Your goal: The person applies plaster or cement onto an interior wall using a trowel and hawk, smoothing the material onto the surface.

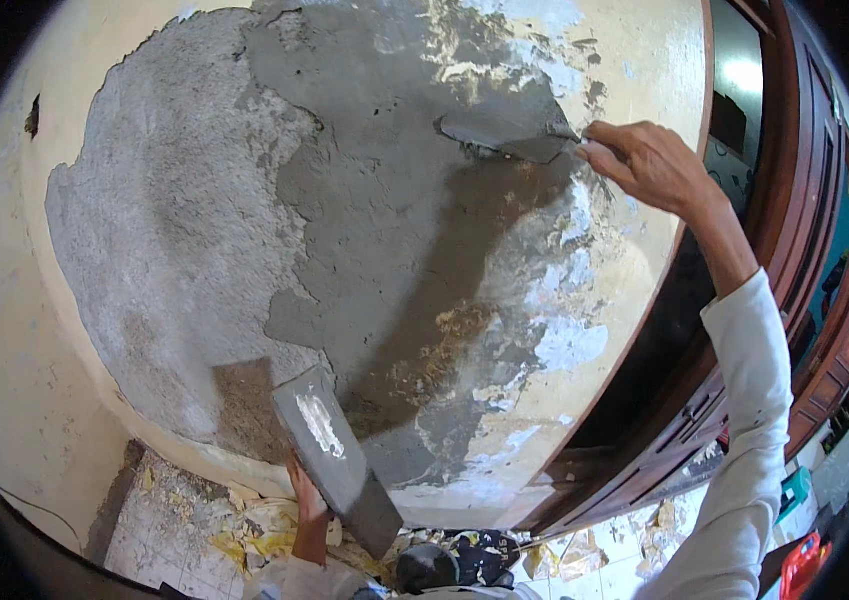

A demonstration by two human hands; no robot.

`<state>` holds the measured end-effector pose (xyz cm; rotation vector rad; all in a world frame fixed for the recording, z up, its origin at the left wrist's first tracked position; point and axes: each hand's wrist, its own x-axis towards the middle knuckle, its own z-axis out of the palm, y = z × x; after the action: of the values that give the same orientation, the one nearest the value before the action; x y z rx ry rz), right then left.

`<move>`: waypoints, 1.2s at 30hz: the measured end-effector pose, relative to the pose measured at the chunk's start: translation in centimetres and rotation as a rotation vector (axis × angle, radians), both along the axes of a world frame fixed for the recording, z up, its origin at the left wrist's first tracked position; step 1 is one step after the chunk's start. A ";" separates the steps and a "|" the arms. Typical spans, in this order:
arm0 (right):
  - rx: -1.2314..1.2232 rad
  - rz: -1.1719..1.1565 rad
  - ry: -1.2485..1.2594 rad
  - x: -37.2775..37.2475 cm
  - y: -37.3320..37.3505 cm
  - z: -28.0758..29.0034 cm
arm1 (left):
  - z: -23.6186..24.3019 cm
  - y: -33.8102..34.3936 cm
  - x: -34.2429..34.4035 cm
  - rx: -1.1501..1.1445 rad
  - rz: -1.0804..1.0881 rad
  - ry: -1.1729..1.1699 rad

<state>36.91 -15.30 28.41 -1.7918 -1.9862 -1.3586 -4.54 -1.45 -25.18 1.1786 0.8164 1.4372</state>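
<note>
My right hand [649,165] is closed round the handle of a pointed trowel [499,130], whose mortar-smeared blade lies against the upper right of the patch of wet grey mortar [384,210] on the wall. Low in front of the wall, my left hand [307,497] holds a long rectangular plasterer's board [349,470] from behind, tilted. The board hides most of the fingers. A whitish streak marks its grey face. Left of the smooth mortar, the wall shows rough, lighter grey render [194,200].
Cream paint [644,60] surrounds the patch, flaking on its right. Farther right stands a dark wooden door frame [784,180]. Paint scraps and debris [579,555] litter the tiled floor below. A red object [802,568] shows at the lower right.
</note>
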 end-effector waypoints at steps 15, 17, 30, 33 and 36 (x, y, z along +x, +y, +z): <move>-0.268 -0.067 0.327 -1.6 -1.1 -29.5 | -3.6 -2.3 8.4 -0.235 -0.199 -0.467; -0.319 -0.069 0.506 -3.7 -1.2 -31.4 | -2.8 -2.9 8.7 -0.430 -0.198 -0.621; -0.334 -0.051 0.408 -2.2 1.2 -40.2 | -14.5 -1.3 4.7 -0.366 -0.291 -0.720; -0.491 -0.056 0.405 -3.7 0.8 -44.6 | -12.4 -2.1 4.5 -0.597 -0.168 -0.888; -0.238 0.096 0.517 -5.4 1.2 -41.4 | -11.2 -3.7 3.0 -0.478 -0.200 -0.828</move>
<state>31.49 -14.14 -13.01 -1.8667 -1.9592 -0.5643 -1.54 -5.20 -36.39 0.2336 0.3955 1.2962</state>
